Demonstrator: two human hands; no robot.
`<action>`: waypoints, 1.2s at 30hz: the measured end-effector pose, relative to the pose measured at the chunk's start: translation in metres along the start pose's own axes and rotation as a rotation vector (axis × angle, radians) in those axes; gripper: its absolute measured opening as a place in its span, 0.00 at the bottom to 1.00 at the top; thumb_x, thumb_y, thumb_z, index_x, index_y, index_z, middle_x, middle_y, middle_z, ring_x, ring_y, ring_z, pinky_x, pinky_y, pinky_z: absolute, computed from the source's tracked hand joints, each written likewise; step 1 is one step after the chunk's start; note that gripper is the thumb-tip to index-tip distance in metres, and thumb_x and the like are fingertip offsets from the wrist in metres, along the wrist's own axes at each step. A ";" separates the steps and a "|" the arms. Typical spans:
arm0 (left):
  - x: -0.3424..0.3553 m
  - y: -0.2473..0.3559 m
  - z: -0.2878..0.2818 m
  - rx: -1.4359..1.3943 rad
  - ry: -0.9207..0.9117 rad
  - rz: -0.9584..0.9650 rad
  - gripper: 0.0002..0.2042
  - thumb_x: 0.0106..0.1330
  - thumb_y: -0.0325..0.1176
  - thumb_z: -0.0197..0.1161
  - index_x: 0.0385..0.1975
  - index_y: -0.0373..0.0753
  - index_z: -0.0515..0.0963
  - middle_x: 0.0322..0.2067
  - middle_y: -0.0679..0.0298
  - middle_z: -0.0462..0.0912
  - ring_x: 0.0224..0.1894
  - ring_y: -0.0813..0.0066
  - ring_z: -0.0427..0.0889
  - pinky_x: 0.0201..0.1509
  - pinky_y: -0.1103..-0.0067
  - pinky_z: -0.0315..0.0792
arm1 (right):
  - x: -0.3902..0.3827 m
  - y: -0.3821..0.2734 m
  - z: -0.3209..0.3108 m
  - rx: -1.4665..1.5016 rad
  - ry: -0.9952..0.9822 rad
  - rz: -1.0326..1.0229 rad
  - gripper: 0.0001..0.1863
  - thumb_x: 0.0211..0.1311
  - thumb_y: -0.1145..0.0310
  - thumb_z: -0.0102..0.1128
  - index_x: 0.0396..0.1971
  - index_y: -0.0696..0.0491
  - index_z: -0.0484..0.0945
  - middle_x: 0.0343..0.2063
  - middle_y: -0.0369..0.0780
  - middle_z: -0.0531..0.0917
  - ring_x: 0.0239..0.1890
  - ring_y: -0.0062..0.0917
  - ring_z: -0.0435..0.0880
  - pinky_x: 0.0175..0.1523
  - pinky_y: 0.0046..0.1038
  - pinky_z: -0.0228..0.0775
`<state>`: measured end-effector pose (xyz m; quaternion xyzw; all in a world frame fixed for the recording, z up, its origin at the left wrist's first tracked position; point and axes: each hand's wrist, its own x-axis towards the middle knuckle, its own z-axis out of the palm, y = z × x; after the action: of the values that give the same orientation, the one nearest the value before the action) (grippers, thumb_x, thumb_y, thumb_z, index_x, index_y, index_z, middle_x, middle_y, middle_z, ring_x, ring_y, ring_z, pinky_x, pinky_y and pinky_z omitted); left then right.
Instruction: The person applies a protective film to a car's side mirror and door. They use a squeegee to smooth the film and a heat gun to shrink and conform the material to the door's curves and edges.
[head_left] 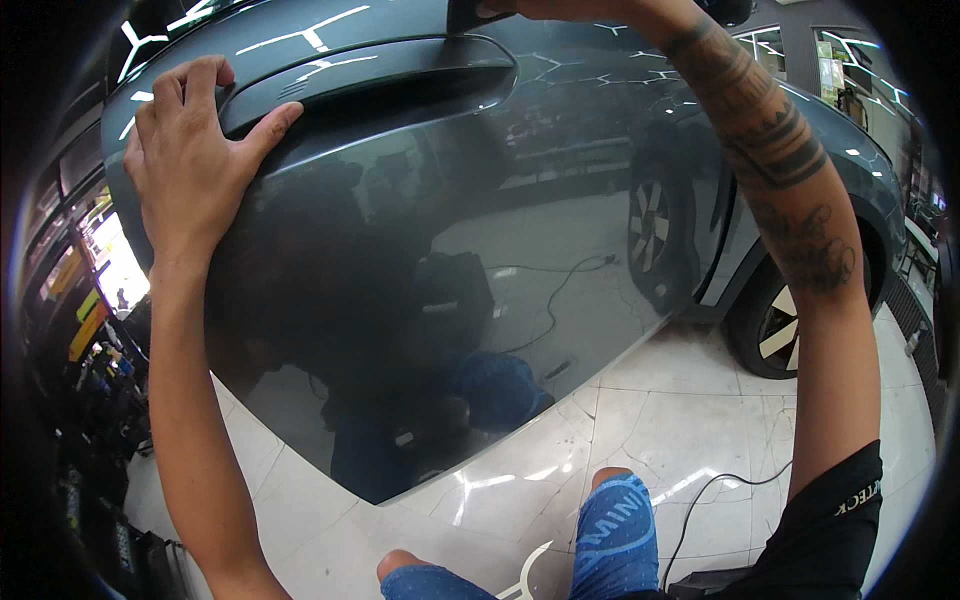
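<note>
A glossy dark grey car door (420, 230) fills the middle, with a long recessed door handle (390, 75) near its top. My left hand (190, 150) rests at the handle's left end, fingers spread and bent over the panel, thumb stretched along the handle. The right hand (530, 8) reaches to the top edge, mostly cut off there. Its fingertips are at a small dark, straight-edged piece (462, 18) just above the handle's right part. What kind of thing that piece is, I cannot make out.
A car wheel (775, 335) stands on the right. Below the door lies a pale tiled floor (680, 420), with a thin black cable (705, 485) across it near my knee. Shelves with coloured goods (85, 320) line the left side. Windows (850, 65) show at the far right.
</note>
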<state>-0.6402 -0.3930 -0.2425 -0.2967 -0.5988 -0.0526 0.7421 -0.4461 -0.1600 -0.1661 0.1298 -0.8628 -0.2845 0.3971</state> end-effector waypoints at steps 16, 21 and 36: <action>-0.008 -0.013 0.002 0.036 0.017 0.044 0.28 0.54 0.61 0.60 0.48 0.49 0.70 0.47 0.66 0.72 0.52 0.64 0.72 0.56 0.60 0.66 | -0.015 -0.002 0.006 0.106 -0.056 0.180 0.08 0.49 0.78 0.58 0.31 0.62 0.77 0.25 0.50 0.80 0.31 0.37 0.80 0.38 0.35 0.69; -0.012 -0.012 0.002 -0.014 0.035 0.035 0.28 0.54 0.61 0.60 0.49 0.49 0.70 0.47 0.66 0.72 0.53 0.64 0.72 0.56 0.61 0.66 | -0.022 -0.004 0.002 0.105 -0.074 0.241 0.08 0.49 0.78 0.58 0.32 0.62 0.77 0.25 0.49 0.81 0.32 0.36 0.80 0.39 0.35 0.70; -0.010 -0.010 -0.004 -0.032 0.043 0.053 0.26 0.56 0.59 0.61 0.49 0.49 0.70 0.46 0.66 0.72 0.51 0.64 0.72 0.55 0.63 0.66 | -0.029 -0.015 -0.002 0.171 -0.135 0.489 0.09 0.49 0.74 0.58 0.30 0.62 0.78 0.20 0.46 0.81 0.20 0.30 0.81 0.25 0.31 0.73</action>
<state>-0.6445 -0.4060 -0.2486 -0.3230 -0.5735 -0.0490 0.7512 -0.4255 -0.1593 -0.1916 -0.0688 -0.9140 -0.1140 0.3833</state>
